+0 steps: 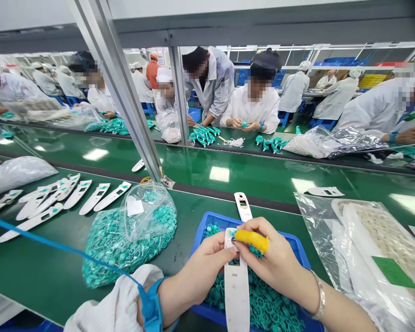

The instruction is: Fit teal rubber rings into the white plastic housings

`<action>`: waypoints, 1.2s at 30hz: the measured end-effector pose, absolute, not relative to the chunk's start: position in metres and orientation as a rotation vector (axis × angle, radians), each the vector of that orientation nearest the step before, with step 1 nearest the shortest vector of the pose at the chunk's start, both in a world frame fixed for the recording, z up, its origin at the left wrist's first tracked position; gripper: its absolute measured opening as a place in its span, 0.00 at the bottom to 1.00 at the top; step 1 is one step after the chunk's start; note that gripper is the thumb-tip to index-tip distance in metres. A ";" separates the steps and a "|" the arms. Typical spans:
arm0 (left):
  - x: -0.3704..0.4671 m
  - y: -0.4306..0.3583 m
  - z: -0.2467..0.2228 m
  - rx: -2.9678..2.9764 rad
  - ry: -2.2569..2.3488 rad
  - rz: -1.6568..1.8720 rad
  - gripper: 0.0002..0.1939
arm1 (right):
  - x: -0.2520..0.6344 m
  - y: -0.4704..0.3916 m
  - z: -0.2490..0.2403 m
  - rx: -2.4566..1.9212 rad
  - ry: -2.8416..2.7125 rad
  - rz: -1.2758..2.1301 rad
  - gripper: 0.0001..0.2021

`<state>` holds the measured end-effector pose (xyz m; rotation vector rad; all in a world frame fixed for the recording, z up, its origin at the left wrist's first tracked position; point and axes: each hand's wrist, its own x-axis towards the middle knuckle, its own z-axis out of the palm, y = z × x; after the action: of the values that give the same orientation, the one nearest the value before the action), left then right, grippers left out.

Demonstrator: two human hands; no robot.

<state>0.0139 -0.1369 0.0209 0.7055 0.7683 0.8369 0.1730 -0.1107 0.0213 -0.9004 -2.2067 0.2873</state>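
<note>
My left hand (207, 260) grips a long white plastic shell (237, 290) by its left edge, thumb on top, just above the blue bin (202, 226). The shell has a rectangular window and a rounded upper end. My right hand (276, 258) is closed around that upper end, with a yellow finger cot (252, 240) on one finger. Its tip presses near a small teal part (232, 233) at the shell's top; the fingertips partly hide this spot. Loose teal plastic pieces (273, 304) fill the bin. Another white shell (242, 206) lies beyond it.
A clear bag of teal rings (124, 249) lies left of the bin, near several white shells (78, 193) with teal parts. A bag of pale parts (376, 240) lies right. A metal post (124, 92) rises ahead beside the green belt (207, 166). Co-workers sit across.
</note>
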 end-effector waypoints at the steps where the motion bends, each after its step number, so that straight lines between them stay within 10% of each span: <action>1: 0.014 -0.137 0.022 0.709 0.761 0.834 0.11 | 0.173 -0.111 0.021 -0.913 -2.202 0.286 0.07; 22: 0.011 -0.140 0.021 0.970 0.715 0.942 0.12 | 0.171 -0.118 0.028 -0.823 -2.264 0.348 0.11; 36: 0.011 -0.142 0.019 1.460 0.847 1.104 0.14 | 0.170 -0.124 0.024 -1.066 -1.903 1.153 0.15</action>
<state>0.0114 -0.1421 0.0194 1.4598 0.8469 1.1036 0.1704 -0.1240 0.0243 -1.0657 -1.9033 1.1530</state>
